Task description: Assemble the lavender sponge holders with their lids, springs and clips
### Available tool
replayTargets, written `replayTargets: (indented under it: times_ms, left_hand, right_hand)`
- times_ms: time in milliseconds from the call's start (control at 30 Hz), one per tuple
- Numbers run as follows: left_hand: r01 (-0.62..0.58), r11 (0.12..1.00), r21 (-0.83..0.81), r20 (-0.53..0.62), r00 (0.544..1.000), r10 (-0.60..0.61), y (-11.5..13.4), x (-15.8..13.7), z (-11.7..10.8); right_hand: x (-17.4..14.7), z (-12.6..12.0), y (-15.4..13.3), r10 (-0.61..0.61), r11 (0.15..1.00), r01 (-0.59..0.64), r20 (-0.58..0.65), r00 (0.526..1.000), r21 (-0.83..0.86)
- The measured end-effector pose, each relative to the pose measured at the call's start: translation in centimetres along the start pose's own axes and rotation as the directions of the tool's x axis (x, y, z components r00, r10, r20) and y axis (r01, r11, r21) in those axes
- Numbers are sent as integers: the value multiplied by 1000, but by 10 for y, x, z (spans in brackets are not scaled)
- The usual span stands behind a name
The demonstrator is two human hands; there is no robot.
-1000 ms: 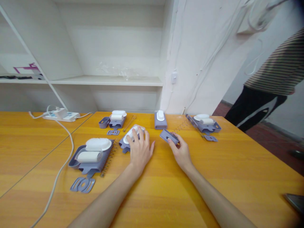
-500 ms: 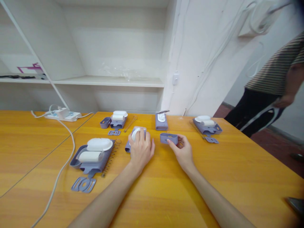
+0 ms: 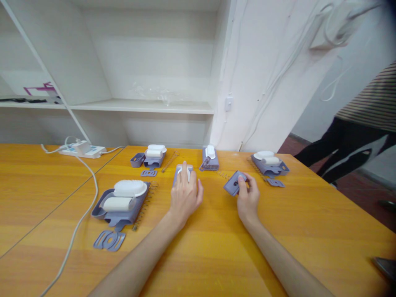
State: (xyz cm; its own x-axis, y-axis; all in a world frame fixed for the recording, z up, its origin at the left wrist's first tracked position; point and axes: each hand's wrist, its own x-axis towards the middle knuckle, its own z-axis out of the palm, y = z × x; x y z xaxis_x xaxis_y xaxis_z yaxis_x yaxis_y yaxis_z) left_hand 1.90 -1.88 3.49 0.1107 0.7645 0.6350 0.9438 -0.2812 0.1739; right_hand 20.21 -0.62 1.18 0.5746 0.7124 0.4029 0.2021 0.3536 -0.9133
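Observation:
My left hand rests over a purple-grey holder with a white piece on it. Its fingers are stretched out along the top, hiding much of the holder. In my right hand is a small purple-grey cup, tilted and pinched between thumb and fingers above the table. Just behind that cup lies a thin wire coil. A second purple-grey holder stands at the back between my hands, bearing a white piece.
A holder set with white pieces lies front left, flat cut-out plates before it. Similar sets stand back left and right. A power strip and white cable lie left. A person stands beyond the table's right edge.
My right hand has moved slightly right and turned the small cup from level to tilted. My left fingers have straightened over the holder, which has shifted. The back middle holder's top parts look different.

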Motion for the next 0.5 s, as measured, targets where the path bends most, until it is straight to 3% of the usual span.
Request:
replayTargets:
  times_ms: [100, 233, 333, 500]
  left_hand:
    - [-76, 979, -188, -70, 996, 64, -14, -3, 10]
    - [-281, 866, -414, -134, 960, 247, -32, -6, 25]
    - [-315, 848, -426, -90, 948, 306, -35, -4, 27]
    - [-239, 900, -365, 74, 956, 285, -33, 3, 18]
  right_hand:
    - [4, 0, 5, 48, 998, -46, -60, 997, 32]
    - [10, -2, 15, 125, 989, -115, -119, 985, 89]
    - [16, -6, 19, 207, 969, -182, -145, 968, 167]
    - [27, -13, 23, 280, 952, -242, -211, 937, 187]
